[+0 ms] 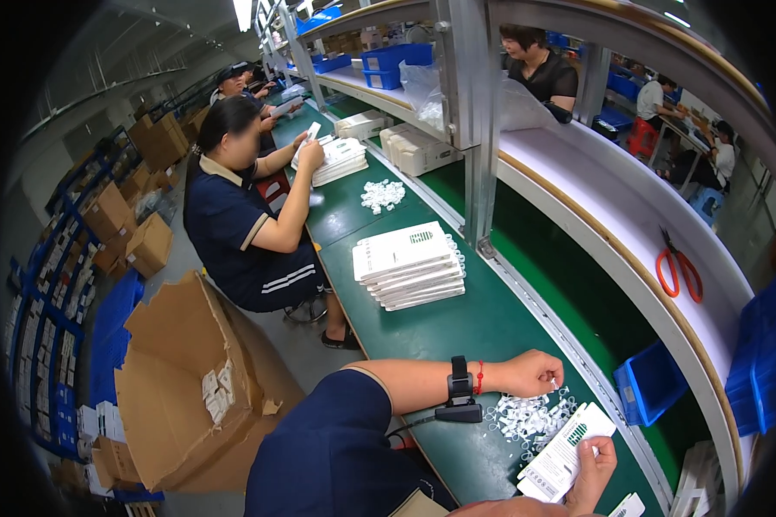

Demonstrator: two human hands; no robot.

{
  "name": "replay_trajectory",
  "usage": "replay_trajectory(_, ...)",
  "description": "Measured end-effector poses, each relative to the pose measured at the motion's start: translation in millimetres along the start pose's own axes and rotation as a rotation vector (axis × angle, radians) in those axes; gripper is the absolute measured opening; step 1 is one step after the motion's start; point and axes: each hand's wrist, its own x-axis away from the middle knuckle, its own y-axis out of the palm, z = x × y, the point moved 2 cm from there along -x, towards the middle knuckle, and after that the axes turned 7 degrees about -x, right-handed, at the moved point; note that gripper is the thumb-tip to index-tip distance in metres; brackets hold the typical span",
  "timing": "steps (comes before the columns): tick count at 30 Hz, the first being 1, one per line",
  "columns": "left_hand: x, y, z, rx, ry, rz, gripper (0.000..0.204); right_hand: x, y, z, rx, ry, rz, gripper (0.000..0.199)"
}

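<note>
My left hand (533, 372) is closed over the far edge of a pile of small white plastic pieces (526, 420) on the green bench, pinching one piece between fingertips. A black wrist device and a red band sit on that forearm. My right hand (591, 470) holds a flat white package with a green mark (566, 451), tilted, just right of the pile. Another white card (627, 507) peeks in at the bottom edge.
A stack of white flat packages (409, 264) lies farther up the bench (457, 332). A seated person (241, 207) works on the left. Orange scissors (679, 269) lie on the white shelf. A blue bin (651, 382) sits right. An open cardboard box (177, 379) stands on the floor.
</note>
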Motion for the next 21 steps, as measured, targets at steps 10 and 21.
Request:
replay_trajectory(10, 4, -1, 3, 0.028, -0.051, -0.05, 0.007, 0, -2, 3, 0.017, 0.009, 0.004, 0.011)
replay_trajectory(21, 5, 0, 0, 0.074, -0.144, -0.07, 0.01, 3, 7, 0, -0.014, 0.039, 0.014, 0.009)
